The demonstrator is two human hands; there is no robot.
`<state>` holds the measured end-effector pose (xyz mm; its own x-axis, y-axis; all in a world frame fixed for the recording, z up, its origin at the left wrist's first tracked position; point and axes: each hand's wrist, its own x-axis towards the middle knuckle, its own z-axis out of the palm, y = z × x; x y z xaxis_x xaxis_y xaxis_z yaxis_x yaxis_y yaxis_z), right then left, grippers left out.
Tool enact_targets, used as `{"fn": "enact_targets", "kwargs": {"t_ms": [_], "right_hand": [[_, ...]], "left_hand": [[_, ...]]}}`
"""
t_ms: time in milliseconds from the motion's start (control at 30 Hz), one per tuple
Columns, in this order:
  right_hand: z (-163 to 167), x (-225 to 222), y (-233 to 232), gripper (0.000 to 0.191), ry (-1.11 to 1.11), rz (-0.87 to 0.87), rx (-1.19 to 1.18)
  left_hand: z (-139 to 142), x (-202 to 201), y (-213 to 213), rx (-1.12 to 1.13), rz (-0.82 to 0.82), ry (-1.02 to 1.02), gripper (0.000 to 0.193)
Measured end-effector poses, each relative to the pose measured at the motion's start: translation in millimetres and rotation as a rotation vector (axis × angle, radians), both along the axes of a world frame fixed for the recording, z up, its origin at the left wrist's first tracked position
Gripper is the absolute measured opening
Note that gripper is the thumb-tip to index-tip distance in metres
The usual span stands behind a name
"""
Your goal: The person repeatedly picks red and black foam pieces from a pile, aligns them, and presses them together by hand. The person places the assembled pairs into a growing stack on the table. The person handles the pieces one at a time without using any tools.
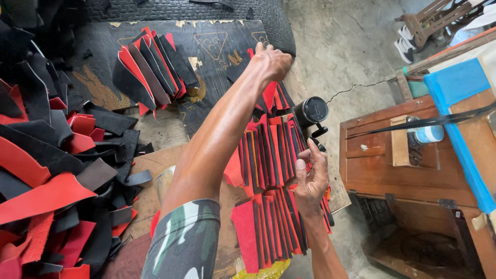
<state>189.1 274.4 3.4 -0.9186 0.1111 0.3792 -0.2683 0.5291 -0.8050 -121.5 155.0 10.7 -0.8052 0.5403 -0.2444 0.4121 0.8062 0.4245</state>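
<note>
The dark board [206,41] carries fanned rows of red and black leather pieces [268,150]. The left hand [271,62], fingers curled, pinches pieces at the far row; neat overlap would serve best. The right hand [310,178] rests half-open on the near row.

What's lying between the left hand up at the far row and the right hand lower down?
In the head view, fanned rows of red and black cut pieces fill the stretch between the left hand and the right hand.
</note>
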Motion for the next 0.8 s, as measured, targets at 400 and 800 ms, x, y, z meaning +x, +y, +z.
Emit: {"fn": "enact_targets", "kwargs": {"t_ms": [400, 800], "right_hand": [[1.7, -9.7, -2.0, 0.045, -0.003, -0.016, -0.061], [-7.1, -157.8, 12.7, 0.078, -0.101, 0.193, -0.814]], "left_hand": [[9.4, -8.7, -47.4, 0.326, 0.118, -0.001, 0.024], [4.0, 41.1, -71.9, 1.288, 0.23, -0.884, 0.021]]}}
